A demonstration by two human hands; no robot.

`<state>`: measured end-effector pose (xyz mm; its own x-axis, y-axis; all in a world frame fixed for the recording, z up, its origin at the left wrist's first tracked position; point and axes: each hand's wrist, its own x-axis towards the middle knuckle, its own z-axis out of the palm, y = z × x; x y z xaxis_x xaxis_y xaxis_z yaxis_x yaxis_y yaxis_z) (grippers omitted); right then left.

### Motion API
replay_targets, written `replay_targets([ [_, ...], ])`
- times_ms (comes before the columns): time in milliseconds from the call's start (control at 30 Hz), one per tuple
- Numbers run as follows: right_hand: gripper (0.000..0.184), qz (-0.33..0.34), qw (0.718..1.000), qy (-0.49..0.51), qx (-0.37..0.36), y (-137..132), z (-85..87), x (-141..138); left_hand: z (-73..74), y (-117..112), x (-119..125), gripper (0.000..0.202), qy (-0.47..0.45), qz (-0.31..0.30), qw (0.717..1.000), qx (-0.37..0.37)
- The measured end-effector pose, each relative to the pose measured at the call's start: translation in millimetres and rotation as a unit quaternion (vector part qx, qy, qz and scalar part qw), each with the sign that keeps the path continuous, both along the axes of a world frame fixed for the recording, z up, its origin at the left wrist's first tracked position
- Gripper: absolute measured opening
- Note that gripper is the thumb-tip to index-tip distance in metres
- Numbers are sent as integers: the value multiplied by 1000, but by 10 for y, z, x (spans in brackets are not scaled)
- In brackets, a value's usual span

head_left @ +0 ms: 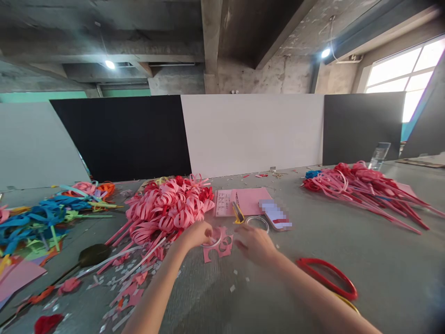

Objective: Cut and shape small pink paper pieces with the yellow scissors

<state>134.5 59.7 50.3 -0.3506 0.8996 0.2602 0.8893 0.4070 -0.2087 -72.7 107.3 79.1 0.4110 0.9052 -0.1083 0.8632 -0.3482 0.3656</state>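
My left hand [199,234] is closed in a pinch on a thin white strip at the edge of a pink paper cut-out [222,246] with round holes, which lies on the grey table [347,241]. My right hand [255,243] hovers just right of the cut-out, fingers curled and blurred. A yellow utility knife [238,212] and a clear tape roll [257,222] lie just beyond my hands, by a pink sheet [250,199].
A heap of pink and red paper flowers [170,208] lies at the left of my hands, another [361,185] at the far right. Blue and mixed-colour strips [34,222] lie at far left. Red rings [327,276] lie beside my right forearm. Black and white boards stand behind.
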Motion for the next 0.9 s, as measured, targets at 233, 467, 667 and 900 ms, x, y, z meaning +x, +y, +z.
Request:
replay_targets([
  [233, 37, 63, 996, -17, -65, -234, -207, -348, -201, 42, -5, 14, 69, -50, 996, 11],
  [467, 29, 131, 972, -100, -167, -289, 151, -94, -198, 96, -58, 18, 66, -54, 995, 50],
  [667, 30, 232, 921, -154, -272, -336, 381, 52, -129, 69, -27, 21, 57, -53, 996, 41],
  [900, 40, 134, 981, -76, -122, -255, 159, -86, 69, -190, 248, 14, 73, -116, 982, -133],
])
